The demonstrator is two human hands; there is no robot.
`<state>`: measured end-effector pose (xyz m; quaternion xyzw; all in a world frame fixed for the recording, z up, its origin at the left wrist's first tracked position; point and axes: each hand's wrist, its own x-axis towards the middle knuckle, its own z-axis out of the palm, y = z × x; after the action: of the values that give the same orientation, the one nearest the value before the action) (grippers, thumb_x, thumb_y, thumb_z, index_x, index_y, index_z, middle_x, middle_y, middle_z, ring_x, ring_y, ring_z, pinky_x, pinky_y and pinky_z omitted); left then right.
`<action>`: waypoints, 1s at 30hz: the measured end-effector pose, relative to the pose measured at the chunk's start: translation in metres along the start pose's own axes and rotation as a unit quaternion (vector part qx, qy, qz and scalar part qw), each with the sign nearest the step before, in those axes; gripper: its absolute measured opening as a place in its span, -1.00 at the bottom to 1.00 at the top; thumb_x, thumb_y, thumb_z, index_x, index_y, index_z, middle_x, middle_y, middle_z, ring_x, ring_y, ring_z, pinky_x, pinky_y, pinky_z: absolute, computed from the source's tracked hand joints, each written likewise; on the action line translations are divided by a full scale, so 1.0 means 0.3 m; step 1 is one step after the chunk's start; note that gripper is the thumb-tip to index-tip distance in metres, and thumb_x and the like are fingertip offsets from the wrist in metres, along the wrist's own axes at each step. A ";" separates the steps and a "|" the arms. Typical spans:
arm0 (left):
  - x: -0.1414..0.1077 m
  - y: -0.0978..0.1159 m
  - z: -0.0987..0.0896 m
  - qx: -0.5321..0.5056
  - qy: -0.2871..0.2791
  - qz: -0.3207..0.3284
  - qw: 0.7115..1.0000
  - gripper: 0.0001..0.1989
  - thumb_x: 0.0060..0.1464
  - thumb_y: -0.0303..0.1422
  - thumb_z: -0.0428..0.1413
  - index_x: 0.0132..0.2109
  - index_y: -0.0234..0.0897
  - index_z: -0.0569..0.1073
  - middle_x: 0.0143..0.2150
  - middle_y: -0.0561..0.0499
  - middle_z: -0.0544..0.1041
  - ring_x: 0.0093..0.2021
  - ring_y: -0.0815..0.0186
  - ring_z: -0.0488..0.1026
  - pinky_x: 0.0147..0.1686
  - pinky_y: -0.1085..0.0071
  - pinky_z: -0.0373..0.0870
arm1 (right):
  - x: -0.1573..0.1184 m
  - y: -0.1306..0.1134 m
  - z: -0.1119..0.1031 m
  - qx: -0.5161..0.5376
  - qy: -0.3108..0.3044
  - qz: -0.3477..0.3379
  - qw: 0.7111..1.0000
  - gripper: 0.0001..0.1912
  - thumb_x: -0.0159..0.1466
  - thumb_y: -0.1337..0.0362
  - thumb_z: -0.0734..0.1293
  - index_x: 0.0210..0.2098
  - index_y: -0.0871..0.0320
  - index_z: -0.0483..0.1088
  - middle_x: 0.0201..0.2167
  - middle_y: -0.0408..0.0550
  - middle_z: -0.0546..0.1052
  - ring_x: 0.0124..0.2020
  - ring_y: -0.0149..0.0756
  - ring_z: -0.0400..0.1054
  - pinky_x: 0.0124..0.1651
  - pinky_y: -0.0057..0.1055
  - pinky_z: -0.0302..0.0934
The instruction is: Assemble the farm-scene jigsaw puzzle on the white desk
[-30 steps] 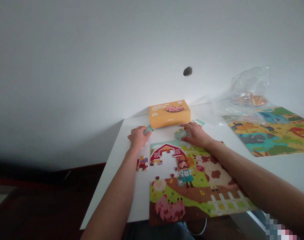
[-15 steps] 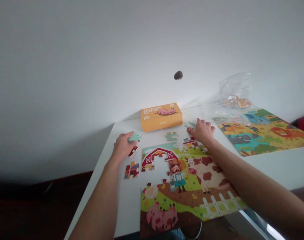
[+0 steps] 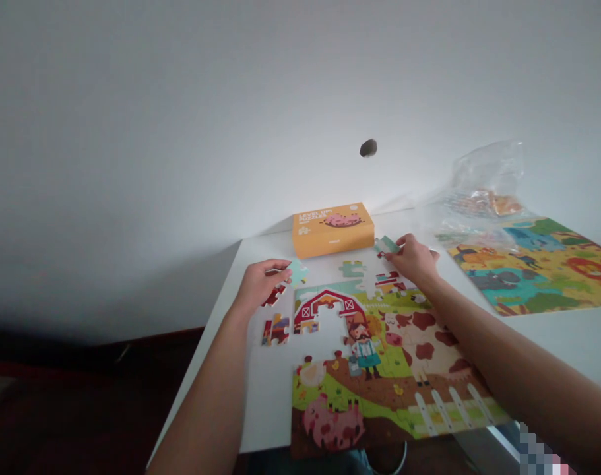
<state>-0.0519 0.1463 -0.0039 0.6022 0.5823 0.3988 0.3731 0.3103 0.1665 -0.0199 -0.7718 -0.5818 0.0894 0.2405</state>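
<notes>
A partly assembled farm jigsaw puzzle (image 3: 379, 396) lies on the white table, with a gap around the red barn. My left hand (image 3: 260, 284) pinches a pale green puzzle piece (image 3: 298, 271) above the table, left of the barn roof. Between the thumb and fingers of my right hand (image 3: 415, 260) is another pale green puzzle piece (image 3: 386, 245), tilted up near the box corner. Loose pieces lie around: a light green one (image 3: 352, 268) behind the barn, red ones (image 3: 390, 282) below my right hand, and a red and purple one (image 3: 276, 330) near my left wrist.
An orange puzzle box (image 3: 334, 231) stands against the wall at the back of the table (image 3: 268, 396). To the right lies a second puzzle (image 3: 542, 270) with safari animals. A clear plastic bag (image 3: 488, 178) holding pieces rests behind it.
My right hand has lifted its green piece, which lay under the fingers before. My left hand has turned its piece flatter and toward the puzzle. The whole view has shifted slightly.
</notes>
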 end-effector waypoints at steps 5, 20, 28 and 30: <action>0.002 -0.013 0.018 0.044 -0.084 0.041 0.995 -0.54 -0.10 -0.11 0.28 -0.10 -0.32 0.58 -0.22 -0.10 0.64 -0.30 0.24 0.56 -0.28 0.35 0.48 | -0.024 -0.039 -0.013 0.171 0.014 -0.057 0.984 -0.74 0.15 0.17 0.31 -0.17 0.10 0.35 -0.39 -0.11 0.58 -0.34 -0.22 0.43 -0.11 -0.26 0.15; 0.010 -0.075 -0.165 0.360 -0.001 0.024 0.933 -0.69 0.00 -0.12 0.19 -0.21 -0.22 0.61 -0.22 -0.06 0.63 -0.28 0.22 0.53 -0.21 0.36 0.41 | -0.063 -0.066 -0.022 0.216 -0.047 -0.114 0.969 -0.67 0.22 0.04 0.24 -0.44 0.18 0.42 -0.56 -0.10 0.50 -0.53 -0.35 0.30 -0.42 -0.43 0.07; 0.000 -0.068 -0.102 0.324 -0.041 0.022 0.945 -0.74 0.00 -0.25 0.19 -0.16 -0.26 0.55 -0.18 -0.07 0.51 -0.42 0.34 0.50 -0.36 0.39 0.44 | -0.077 -0.078 -0.002 0.171 -0.134 -0.169 0.961 -0.71 0.19 0.09 0.26 -0.47 0.17 0.44 -0.58 -0.13 0.47 -0.53 -0.38 0.28 -0.42 -0.45 0.09; 0.002 -0.058 -0.076 0.330 -0.030 0.073 0.941 -0.72 0.07 -0.26 0.14 -0.08 -0.24 0.56 -0.14 -0.08 0.48 -0.29 0.29 0.51 -0.21 0.35 0.46 | -0.078 -0.081 -0.006 0.164 -0.139 -0.171 0.961 -0.72 0.18 0.09 0.27 -0.45 0.17 0.45 -0.57 -0.13 0.47 -0.52 -0.38 0.28 -0.42 -0.45 0.09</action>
<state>-0.0798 0.1474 -0.0104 0.7438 0.6244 0.1923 0.1409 0.2830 0.1491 -0.0102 -0.5902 -0.7104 0.2480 0.2924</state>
